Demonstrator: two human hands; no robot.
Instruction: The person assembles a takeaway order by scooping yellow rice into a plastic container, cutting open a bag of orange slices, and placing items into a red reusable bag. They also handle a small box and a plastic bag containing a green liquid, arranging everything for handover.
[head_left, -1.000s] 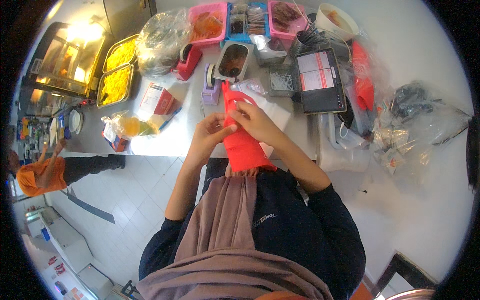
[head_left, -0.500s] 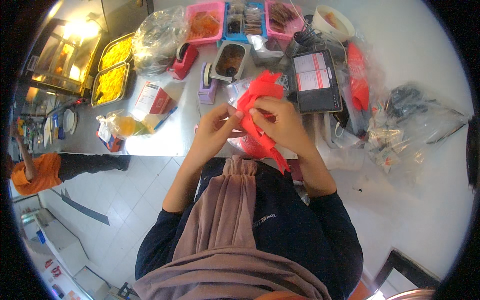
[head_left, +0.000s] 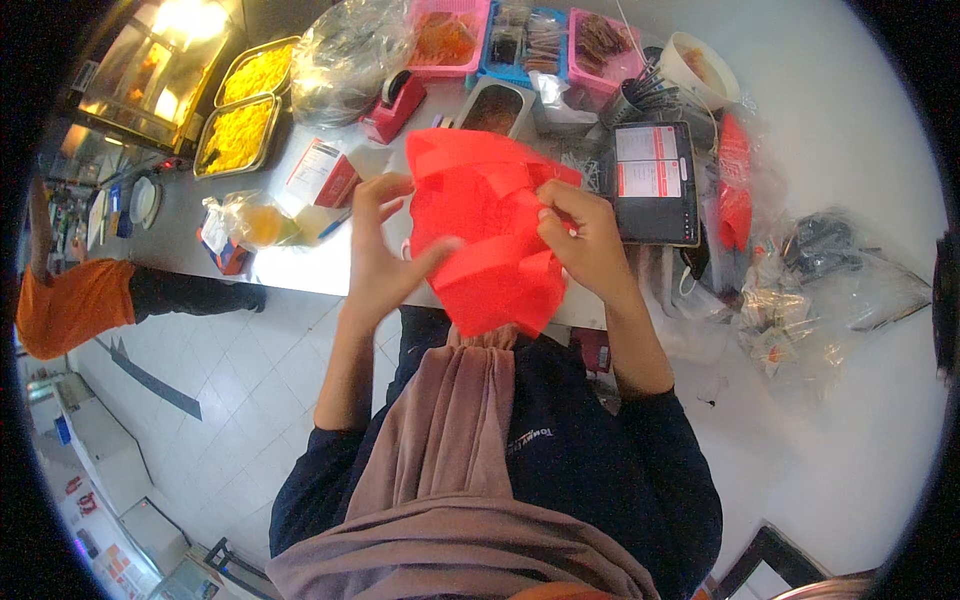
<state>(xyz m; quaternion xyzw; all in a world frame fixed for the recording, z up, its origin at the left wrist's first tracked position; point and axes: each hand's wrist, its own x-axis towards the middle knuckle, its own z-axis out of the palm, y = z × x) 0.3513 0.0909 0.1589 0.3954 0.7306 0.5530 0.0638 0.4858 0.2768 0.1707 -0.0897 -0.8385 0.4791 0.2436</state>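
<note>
A red cloth bag [head_left: 480,200], apparently of thin non-woven fabric, is spread out over the near edge of the metal counter, with folds across its middle. My right hand [head_left: 590,235] pinches its right edge between thumb and curled fingers. At the bag's left side is my left hand [head_left: 385,245], slightly blurred, thumb and fingers spread wide. Its thumb overlaps the red fabric without closing on it. The bag hides the counter behind it and most of a lilac tape dispenser.
Left on the metal counter [head_left: 300,265] are a red-and-white carton [head_left: 322,175], a clear bag of yellowish liquid [head_left: 262,225] and yellow food trays [head_left: 238,135]. A red tape dispenser [head_left: 395,108] stands behind. A tablet [head_left: 655,185] lies right. Another person [head_left: 80,305] stands far left.
The bunched red bag is now opened out wide. My left hand has let go and moved left with its fingers spread; my right hand has shifted slightly right, still gripping. The view has shifted slightly.
</note>
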